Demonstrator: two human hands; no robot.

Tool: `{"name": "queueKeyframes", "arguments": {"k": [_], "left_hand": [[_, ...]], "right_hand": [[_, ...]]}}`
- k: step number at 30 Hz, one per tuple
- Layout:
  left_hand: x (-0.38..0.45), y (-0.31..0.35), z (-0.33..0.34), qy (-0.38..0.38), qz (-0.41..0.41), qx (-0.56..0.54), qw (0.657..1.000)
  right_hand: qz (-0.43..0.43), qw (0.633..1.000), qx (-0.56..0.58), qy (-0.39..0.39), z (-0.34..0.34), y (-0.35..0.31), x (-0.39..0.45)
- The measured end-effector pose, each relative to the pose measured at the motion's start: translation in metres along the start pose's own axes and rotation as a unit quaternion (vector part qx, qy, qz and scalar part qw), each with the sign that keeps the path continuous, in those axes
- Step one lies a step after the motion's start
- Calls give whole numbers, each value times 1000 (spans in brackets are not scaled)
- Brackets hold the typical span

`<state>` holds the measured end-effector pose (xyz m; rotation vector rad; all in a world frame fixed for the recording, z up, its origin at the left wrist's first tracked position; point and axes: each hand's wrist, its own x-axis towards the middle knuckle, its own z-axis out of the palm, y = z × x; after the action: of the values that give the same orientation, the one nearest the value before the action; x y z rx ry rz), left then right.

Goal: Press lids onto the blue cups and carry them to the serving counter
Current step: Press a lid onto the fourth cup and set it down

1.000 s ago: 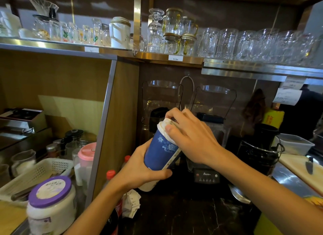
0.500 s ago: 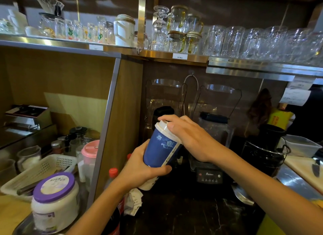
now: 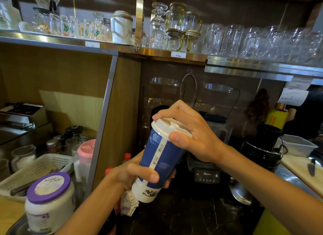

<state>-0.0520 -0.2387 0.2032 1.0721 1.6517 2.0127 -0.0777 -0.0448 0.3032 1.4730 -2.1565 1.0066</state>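
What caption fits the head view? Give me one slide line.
Left hand grips a tilted blue cup while the right hand clamps the white lid on, over a dark counter.

Dark marbled counter [image 3: 201, 215] — bearing black blender base [image 3: 208, 173], crumpled paper slip [image 3: 129, 205] | upper steel shelf [image 3: 244, 66] — rows of clear glasses [image 3: 253, 40], white lidded mug [image 3: 122, 27] | left tray [image 3: 14, 229]: purple-lidded white tub [image 3: 49, 201] | right: cutting board [image 3: 300, 173] with knife [image 3: 311, 167]
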Motion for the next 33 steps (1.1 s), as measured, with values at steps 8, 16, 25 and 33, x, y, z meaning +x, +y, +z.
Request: {"name": "queueKeyframes", "arguments": {"k": [8,16,25,33], "left_hand": [[12,5,1,103,5,49,993],[27,10,26,362,111,275,884],[30,21,26,253,83,113,957],[47,11,38,342,135,265,891]], "right_hand": [[-4,1000,-16,13,-13,24,8],[26,996,-84,19,-16,26,8],[-7,998,-53,-13,-28,19,12],[29,992,-122,0,-39,19,10]]}}
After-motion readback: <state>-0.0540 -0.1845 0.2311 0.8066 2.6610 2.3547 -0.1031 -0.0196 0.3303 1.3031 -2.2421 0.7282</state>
